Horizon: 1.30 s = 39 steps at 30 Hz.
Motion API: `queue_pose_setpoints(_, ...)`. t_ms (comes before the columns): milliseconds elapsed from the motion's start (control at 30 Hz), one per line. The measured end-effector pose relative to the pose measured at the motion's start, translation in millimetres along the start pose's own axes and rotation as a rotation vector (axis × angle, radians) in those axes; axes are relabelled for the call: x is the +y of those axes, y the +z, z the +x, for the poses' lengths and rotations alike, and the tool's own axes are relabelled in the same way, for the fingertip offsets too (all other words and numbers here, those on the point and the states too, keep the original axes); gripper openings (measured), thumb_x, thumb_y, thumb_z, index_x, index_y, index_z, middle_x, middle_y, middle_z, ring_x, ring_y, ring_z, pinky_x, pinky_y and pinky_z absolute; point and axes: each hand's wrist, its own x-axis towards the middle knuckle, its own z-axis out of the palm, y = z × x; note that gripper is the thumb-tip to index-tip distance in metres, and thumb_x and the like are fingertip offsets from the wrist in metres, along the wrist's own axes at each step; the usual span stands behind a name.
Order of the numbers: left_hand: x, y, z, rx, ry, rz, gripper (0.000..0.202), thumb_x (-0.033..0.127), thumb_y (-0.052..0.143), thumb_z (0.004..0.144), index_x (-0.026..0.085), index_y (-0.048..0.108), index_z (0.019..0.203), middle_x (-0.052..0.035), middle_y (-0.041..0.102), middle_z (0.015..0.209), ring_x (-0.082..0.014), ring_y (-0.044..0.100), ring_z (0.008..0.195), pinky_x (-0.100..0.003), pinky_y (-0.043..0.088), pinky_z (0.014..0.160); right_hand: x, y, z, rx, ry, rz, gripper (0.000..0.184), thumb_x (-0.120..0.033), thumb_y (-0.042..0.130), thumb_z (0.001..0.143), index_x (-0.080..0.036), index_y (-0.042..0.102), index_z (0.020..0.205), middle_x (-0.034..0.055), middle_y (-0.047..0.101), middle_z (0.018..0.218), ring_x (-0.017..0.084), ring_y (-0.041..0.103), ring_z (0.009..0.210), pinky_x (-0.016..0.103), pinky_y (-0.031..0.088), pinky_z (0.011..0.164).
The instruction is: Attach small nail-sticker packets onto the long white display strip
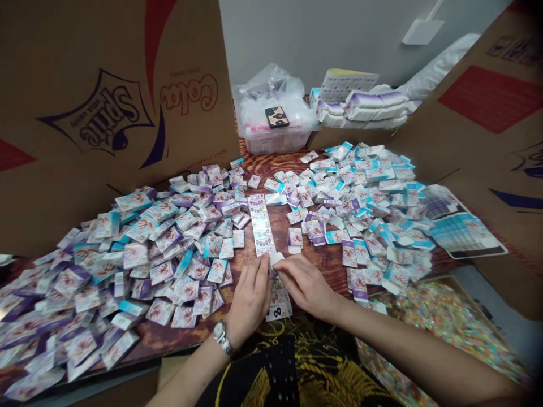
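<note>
One printed paper strip (262, 225) is shown on a wooden counter (282, 226), its long axis pointing away from the viewer, with the far end tilted slightly to the left. It lies between two large heaps of small packets (too many to be counted). Its near end is pinched by two hands held together: the left hand (250, 299), wearing one wristwatch (223, 338), is closed on the strip, and the right hand (303, 285) on one white tab (276, 259). One printed card (279, 301) is seen beneath them. The left heap (127, 271) and right heap (360, 209) lie to either side. One plastic tub (275, 141), with one phone (277, 117) on top, is placed at the far edge, beside one stack of packs (365, 107). Cardboard sheets (106, 113) stand around the counter.
</note>
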Motion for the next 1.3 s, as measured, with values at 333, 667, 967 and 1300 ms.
queue_pose_setpoints(333, 3, -4.4, 2, -0.034, 0.001, -0.089, 0.048, 0.008, 0.043, 0.087, 0.015, 0.033, 0.134, -0.0160, 0.047, 0.123, -0.0236, 0.045, 0.115, -0.041, 0.043, 0.097, 5, 0, 2, 0.090, 0.176, 0.171, 0.012, -0.020, 0.047, 0.091, -0.021, 0.054, 0.100, 0.0051, 0.060, 0.096, 0.018, 0.055, 0.094, 0.034, 0.046, 0.083)
queue_pose_setpoints(667, 3, -4.8, 4, -0.023, -0.003, -0.064, 0.044, 0.008, 0.043, 0.086, 0.013, 0.037, 0.130, -0.0171, 0.047, 0.122, -0.0239, 0.046, 0.114, -0.041, 0.043, 0.096, 1, 18, 3, 0.203, 0.456, 0.546, 0.018, -0.031, 0.056, 0.085, -0.020, 0.061, 0.098, 0.0030, 0.065, 0.090, 0.016, 0.061, 0.084, 0.030, 0.049, 0.079)
queue_pose_setpoints(967, 5, 1.2, 0, 0.061, -0.048, 0.006, 0.062, 0.012, 0.045, 0.086, 0.009, 0.016, 0.141, -0.0207, 0.051, 0.123, -0.0276, 0.049, 0.114, -0.044, 0.046, 0.092, -4, 20, 10, 0.245, 0.596, 0.657, 0.015, -0.028, 0.062, 0.077, -0.017, 0.064, 0.087, 0.0021, 0.066, 0.081, 0.015, 0.061, 0.076, 0.030, 0.050, 0.074)
queue_pose_setpoints(1300, 3, 7.7, -6, 0.066, -0.029, 0.124, 0.064, 0.013, 0.044, 0.088, 0.011, 0.013, 0.144, -0.0201, 0.049, 0.127, -0.0287, 0.048, 0.117, -0.045, 0.046, 0.094, -15, 21, 4, 0.248, 0.301, 0.233, 0.020, -0.016, 0.049, 0.087, -0.019, 0.064, 0.100, 0.0057, 0.065, 0.095, 0.018, 0.059, 0.090, 0.032, 0.048, 0.080)
